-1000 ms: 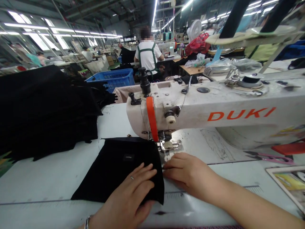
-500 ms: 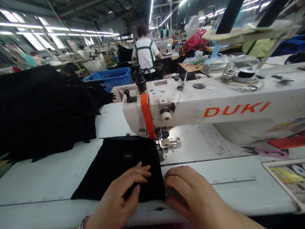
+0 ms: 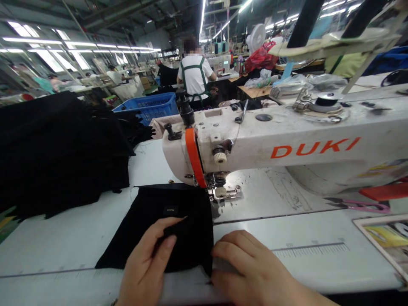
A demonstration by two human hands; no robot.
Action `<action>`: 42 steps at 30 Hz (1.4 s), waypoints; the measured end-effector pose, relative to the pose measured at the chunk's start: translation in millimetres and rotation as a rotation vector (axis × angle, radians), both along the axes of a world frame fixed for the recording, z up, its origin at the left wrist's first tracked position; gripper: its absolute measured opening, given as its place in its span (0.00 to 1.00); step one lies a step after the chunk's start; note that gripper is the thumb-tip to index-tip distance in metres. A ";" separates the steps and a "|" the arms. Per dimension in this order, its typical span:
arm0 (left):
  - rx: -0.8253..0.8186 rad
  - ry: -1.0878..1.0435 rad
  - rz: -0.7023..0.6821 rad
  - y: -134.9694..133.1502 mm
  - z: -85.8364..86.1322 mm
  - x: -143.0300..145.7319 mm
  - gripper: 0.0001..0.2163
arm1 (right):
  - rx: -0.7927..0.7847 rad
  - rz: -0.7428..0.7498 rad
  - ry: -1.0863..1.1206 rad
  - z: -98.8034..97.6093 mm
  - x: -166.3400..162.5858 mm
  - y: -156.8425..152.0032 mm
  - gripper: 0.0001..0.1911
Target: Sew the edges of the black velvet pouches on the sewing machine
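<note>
A black fabric piece [image 3: 149,221] with a small label lies flat on the white table [image 3: 63,238], its right edge below the presser foot [image 3: 223,193] of a white DUKI sewing machine [image 3: 287,144]. My left hand [image 3: 148,265] pinches up a fold of the fabric near its lower middle, thumb against fingers. My right hand [image 3: 248,270] rests with curled fingers on the fabric's lower right corner, pressing the edge down.
A tall stack of black fabric [image 3: 57,148] fills the table's left side. A blue basket [image 3: 149,106] stands behind it. Pink snips [image 3: 360,206] and a printed sheet [image 3: 385,240] lie at right. A person in a white shirt [image 3: 194,76] works at the back.
My left hand went from lying flat on the fabric to pinching a fold of it. My right hand drew back from the presser foot to the fabric's lower right corner.
</note>
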State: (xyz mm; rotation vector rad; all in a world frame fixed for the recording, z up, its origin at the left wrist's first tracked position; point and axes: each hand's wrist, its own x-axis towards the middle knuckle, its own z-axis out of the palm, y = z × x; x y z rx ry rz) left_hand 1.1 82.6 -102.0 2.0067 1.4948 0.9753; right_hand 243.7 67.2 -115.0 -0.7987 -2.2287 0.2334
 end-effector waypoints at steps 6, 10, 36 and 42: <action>-0.100 -0.078 0.111 -0.1 -4.7 -1.9 0.13 | -0.176 -0.142 -0.121 4.4 2.6 -2.6 0.22; -0.099 -0.074 0.124 0.9 -4.7 0.7 0.13 | -0.075 -0.103 -0.181 6.6 -1.2 5.2 0.08; 0.026 0.102 -0.018 -3.0 -2.5 4.3 0.12 | 0.151 -0.013 -0.142 -11.1 -1.3 5.9 0.09; 0.059 0.120 -0.101 -1.7 -0.4 8.6 0.12 | 0.165 0.073 -0.243 -2.6 4.5 9.8 0.07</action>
